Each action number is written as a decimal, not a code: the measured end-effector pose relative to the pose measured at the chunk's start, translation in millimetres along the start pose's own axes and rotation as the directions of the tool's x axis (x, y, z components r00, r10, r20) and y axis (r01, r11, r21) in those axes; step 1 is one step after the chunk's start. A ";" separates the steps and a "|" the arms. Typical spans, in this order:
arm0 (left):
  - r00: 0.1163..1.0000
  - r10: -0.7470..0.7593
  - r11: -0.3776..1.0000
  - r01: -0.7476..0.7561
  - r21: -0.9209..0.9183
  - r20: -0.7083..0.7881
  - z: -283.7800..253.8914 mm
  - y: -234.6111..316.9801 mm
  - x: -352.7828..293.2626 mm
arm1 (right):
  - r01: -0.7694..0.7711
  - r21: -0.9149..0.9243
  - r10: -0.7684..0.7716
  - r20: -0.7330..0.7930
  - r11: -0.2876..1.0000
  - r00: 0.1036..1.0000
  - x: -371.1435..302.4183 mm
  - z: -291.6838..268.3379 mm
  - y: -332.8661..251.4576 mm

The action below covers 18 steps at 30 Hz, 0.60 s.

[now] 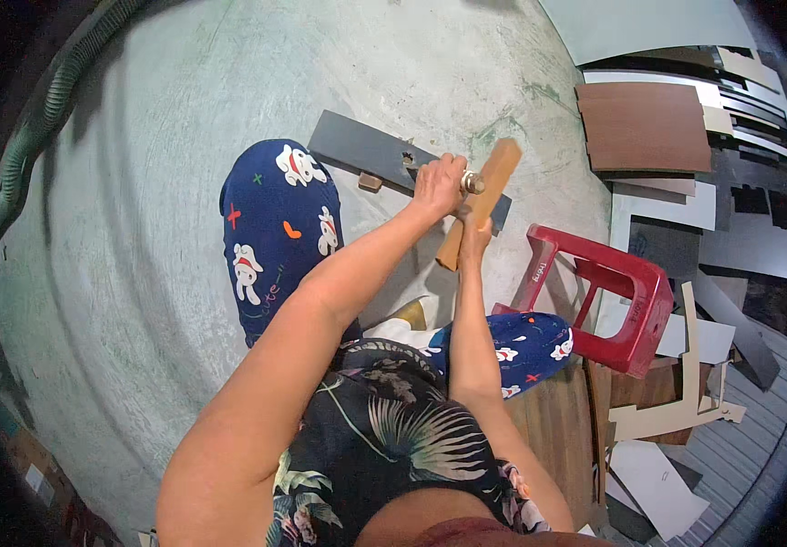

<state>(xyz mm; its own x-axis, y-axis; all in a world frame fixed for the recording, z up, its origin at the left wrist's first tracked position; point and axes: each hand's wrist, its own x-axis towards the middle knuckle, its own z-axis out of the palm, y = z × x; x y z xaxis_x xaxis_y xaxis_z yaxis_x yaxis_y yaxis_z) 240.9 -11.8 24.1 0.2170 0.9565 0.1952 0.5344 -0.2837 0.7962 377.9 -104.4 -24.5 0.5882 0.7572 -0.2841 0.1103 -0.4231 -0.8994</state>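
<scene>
My left hand point(440, 188) is closed, its fingers curled around a round, shiny metal piece point(473, 182) whose end sticks out on the right. What else that hand covers is hidden. Just below it, my right hand point(475, 239) grips a flat wooden strip point(499, 170), which slants from lower left to upper right. The round metal end shows in front of the strip. Under both hands lies a long dark grey board point(354, 143) with a ragged hole through it. A small brown wooden block point(370, 182) sits against the board's near edge.
A red plastic stool point(642, 325) lies tipped over at the right. Beyond it are piled panel offcuts, including a brown board point(644, 128) and a cream L-shaped piece point(676, 415). A ribbed green hose point(47, 109) runs along the far left over the concrete floor point(147, 228).
</scene>
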 end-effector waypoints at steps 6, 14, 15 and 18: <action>0.999 -0.036 0.999 0.035 -0.019 -0.023 0.6 -3.5 0.4 | 0.187 0.183 -0.182 -0.043 0.965 0.982 -7.6 -6.7 -63.7; 0.999 0.005 1.000 -0.005 0.007 -0.040 3.8 -3.8 0.1 | 0.187 0.199 -0.197 0.031 0.962 0.980 -50.7 -12.6 -105.9; 0.999 0.013 1.000 -0.013 0.007 -0.039 3.8 -3.9 0.1 | 0.188 0.195 -0.197 0.030 0.963 0.980 -52.3 -13.7 -105.6; 0.999 0.018 1.000 -0.018 -0.007 -0.043 4.6 -3.0 0.2 | 0.228 0.209 -0.239 0.025 0.951 0.971 -58.1 -16.5 -106.7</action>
<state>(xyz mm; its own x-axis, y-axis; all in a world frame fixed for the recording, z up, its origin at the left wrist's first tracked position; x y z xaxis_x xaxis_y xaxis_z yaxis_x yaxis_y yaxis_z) 243.1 -11.1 19.2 0.1915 0.9532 0.2339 0.5249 -0.3008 0.7962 345.2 -111.4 93.4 0.5248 0.8484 -0.0694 0.0717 -0.1253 -0.9895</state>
